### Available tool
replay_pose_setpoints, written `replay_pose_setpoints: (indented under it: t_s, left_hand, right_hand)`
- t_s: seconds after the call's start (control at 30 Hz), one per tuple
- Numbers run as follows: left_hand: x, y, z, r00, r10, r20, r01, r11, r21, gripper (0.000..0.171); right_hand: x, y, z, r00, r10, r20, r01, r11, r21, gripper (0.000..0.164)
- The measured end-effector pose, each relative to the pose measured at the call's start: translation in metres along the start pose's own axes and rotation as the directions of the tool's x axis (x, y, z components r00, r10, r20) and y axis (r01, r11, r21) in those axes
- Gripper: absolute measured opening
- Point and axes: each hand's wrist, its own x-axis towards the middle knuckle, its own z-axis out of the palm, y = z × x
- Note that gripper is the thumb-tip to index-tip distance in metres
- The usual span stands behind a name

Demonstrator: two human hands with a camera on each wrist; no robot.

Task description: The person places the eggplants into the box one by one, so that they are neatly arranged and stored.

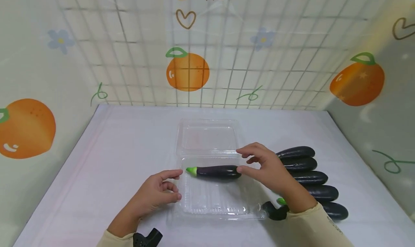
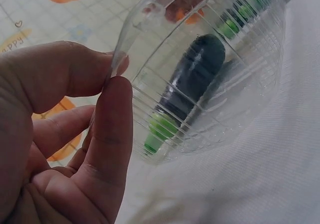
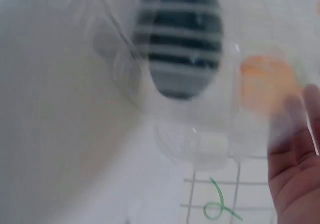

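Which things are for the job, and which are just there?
For the job:
left hand
right hand
clear plastic box
eggplant in the box
probably the row of eggplants on the right

Just there:
orange pictures
flower pictures
white table

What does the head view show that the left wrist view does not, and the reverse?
Only the head view shows the cream left sleeve and the black device on that wrist. Only the left wrist view shows several bright green ends in the row of glossy dark eggplants; the head view shows one. Both share the left hand, the clear plastic container and the long dark-purple eggplant inside it.
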Motion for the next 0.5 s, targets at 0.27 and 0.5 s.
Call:
replay_pose_setpoints:
  t_s: [0.27, 0.5]
  left_hand:
    - [-0.001, -0.001, -0.002, 1.000, 0.004, -0.002, -0.004, 1.000, -0.012, 0.071]
    - [0.000, -0.001, -0.003, 1.000, 0.003, -0.014, -0.003, 1.000, -0.005, 0.070]
  right_hand:
    - [-0.030, -0.001, -0.022, 0.990, -0.037, -0.138, 0.035, 0.999, -0.013, 0.067]
    - [-0.067, 0.009, -0.055, 0.966, -0.063, -0.249, 0.060, 0.998, -0.018, 0.071]
